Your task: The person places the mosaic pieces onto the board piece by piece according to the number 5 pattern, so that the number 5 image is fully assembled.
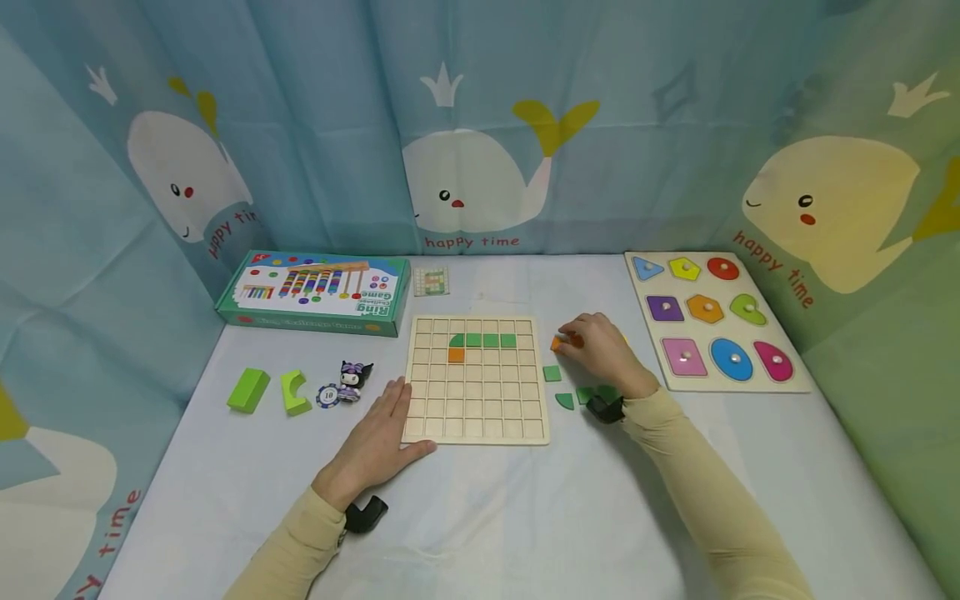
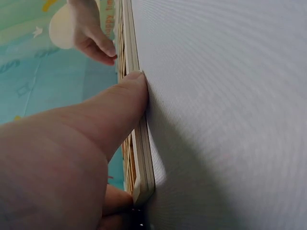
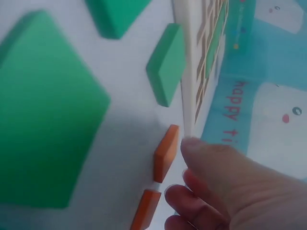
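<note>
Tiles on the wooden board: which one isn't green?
The orange square, just below the rounded tile at the row's left end in the head view; the other four tiles on the board are green.

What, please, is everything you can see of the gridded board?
Pale, squarish and wood-like, with layered edges, the gridded board lies flat on the table. Four green pieces sit in its second-farthest row, an orange square one row nearer. The left grip touches its left and near edges.

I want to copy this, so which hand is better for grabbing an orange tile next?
Probably the right hand: it's beside the orange tiles, while the left hand rests at the wooden grid board's opposite side.
</note>
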Available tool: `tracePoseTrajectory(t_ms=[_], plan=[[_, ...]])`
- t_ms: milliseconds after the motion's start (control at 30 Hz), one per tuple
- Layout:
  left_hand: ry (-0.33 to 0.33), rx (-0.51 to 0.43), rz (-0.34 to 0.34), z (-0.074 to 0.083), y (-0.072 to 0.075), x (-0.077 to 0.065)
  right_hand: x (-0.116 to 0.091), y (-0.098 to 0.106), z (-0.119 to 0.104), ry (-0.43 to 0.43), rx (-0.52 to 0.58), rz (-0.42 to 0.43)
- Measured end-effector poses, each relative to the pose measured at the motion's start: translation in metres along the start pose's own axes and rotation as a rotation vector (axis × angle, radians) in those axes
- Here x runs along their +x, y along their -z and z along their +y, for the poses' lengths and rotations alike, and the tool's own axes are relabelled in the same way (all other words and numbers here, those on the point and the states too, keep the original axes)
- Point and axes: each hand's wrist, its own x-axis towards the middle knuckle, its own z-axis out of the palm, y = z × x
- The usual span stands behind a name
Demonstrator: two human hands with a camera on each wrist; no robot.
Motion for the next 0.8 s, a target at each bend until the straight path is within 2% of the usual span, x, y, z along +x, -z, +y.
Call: tracePoseTrajectory(t_ms=[167, 500, 667, 800], plan=[[0.006, -0.002, -0.002, 0.0, 0.0, 0.0, -0.002, -0.001, 0.002, -0.024, -0.007, -0.013], [0.014, -0.013, -0.01, 0.002, 0.002, 0.001, -0.004, -0.006, -0.002, -0.028, -0.049, 0.045], [0.014, -0.01, -0.014, 0.002, 0.002, 0.0, -0.003, -0.007, -0.008, 0.0, 0.033, 0.097], [0.017, -0.006, -0.018, 0.002, 0.002, 0.0, 0.0, -0.008, -0.017, 0.01, 0.137, 0.095]])
